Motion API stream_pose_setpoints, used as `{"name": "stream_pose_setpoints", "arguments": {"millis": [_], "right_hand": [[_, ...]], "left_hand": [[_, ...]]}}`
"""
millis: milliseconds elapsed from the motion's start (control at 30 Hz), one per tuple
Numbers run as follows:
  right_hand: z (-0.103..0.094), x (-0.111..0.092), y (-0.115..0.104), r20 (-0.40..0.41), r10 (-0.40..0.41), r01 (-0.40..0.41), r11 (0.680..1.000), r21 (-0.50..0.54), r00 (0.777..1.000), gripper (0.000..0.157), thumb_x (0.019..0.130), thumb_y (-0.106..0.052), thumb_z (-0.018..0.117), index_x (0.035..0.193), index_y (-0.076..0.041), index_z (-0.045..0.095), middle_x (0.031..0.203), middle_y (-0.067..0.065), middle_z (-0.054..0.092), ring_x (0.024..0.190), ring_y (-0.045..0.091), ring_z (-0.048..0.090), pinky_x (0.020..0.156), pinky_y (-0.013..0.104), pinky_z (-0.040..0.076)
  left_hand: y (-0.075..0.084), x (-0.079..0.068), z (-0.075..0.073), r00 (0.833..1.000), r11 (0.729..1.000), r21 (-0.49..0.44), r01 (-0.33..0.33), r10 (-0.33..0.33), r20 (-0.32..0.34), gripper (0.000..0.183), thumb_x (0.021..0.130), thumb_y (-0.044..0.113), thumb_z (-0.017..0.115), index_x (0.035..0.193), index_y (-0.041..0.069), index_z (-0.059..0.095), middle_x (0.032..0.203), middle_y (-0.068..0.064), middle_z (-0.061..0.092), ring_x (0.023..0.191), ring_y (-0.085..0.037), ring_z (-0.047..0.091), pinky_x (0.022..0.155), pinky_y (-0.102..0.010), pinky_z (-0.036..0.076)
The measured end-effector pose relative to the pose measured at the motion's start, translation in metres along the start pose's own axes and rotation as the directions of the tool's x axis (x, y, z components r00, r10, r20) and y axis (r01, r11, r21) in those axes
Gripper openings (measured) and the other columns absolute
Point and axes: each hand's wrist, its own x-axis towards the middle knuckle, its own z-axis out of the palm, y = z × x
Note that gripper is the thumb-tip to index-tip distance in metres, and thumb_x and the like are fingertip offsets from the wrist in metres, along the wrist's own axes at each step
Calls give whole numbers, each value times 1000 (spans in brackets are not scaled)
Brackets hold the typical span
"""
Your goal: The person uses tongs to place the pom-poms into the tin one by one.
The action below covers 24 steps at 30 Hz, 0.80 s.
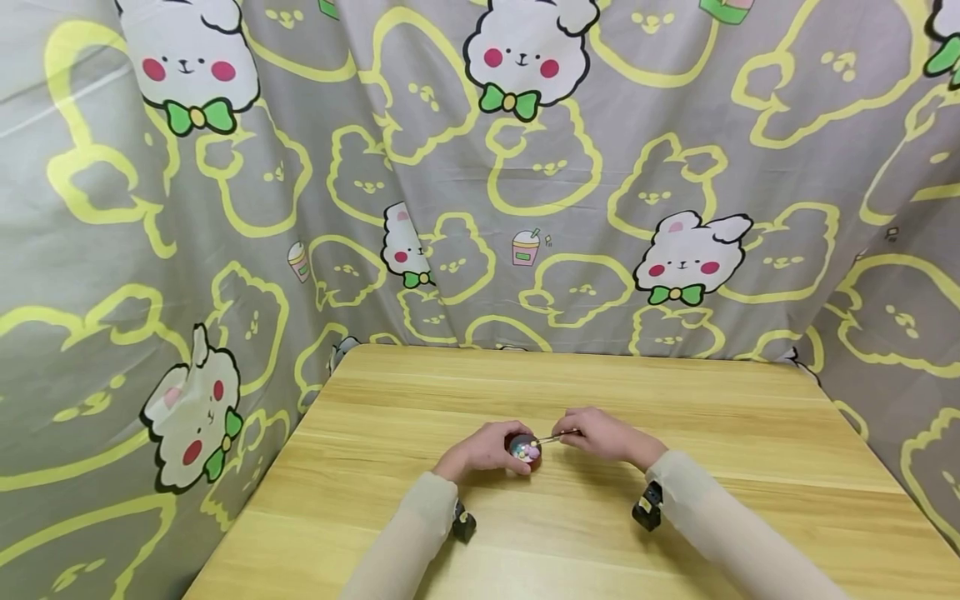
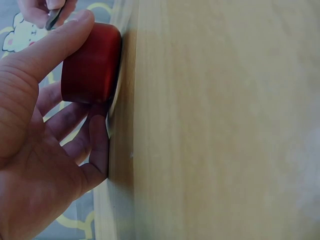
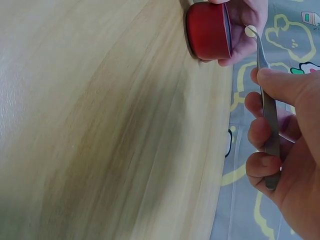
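A small red round tin (image 2: 92, 67) stands on the wooden table, with several small pastel balls (image 1: 527, 452) inside. My left hand (image 1: 487, 448) holds it from the left, thumb on the near side and fingers round the far side. In my right hand (image 1: 602, 435), thumb and fingers grip metal tweezers (image 3: 270, 112) with a bent tip pointing at the tin. A small pale yellow ball (image 3: 250, 31) is at the tweezer tips, just outside the tin's mouth in the right wrist view. Most of the tin's contents are hidden in both wrist views.
The light wooden table (image 1: 420, 383) extends around both hands. A grey curtain (image 1: 465, 183) with yellow outlines and white cartoon animals hangs behind and along the sides. Black wrist cameras (image 1: 648, 506) sit under the pale sleeves (image 1: 720, 517).
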Motion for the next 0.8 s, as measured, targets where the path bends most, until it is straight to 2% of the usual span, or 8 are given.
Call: {"name": "stream_pose_setpoints", "arguments": {"millis": [533, 800], "right_hand": [[0, 6, -2, 38, 49, -50, 999, 15, 998, 12, 92, -11, 62, 101, -11, 70, 94, -3, 62, 86, 10, 57, 75, 31, 48], [3, 6, 3, 47, 109, -111, 993, 41, 993, 13, 93, -13, 61, 103, -13, 69, 95, -5, 61, 83, 8, 56, 71, 30, 47]], "left_hand": [[2, 2, -2, 1000, 1000, 13, -5, 5, 2, 48, 73, 29, 82, 115, 20, 60, 105, 9, 60, 94, -7, 55, 83, -25, 44], [0, 2, -1, 1000, 1000, 11, 0, 0, -1, 49, 73, 31, 83, 115, 21, 60, 105, 9, 60, 94, -7, 55, 84, -25, 43]]}}
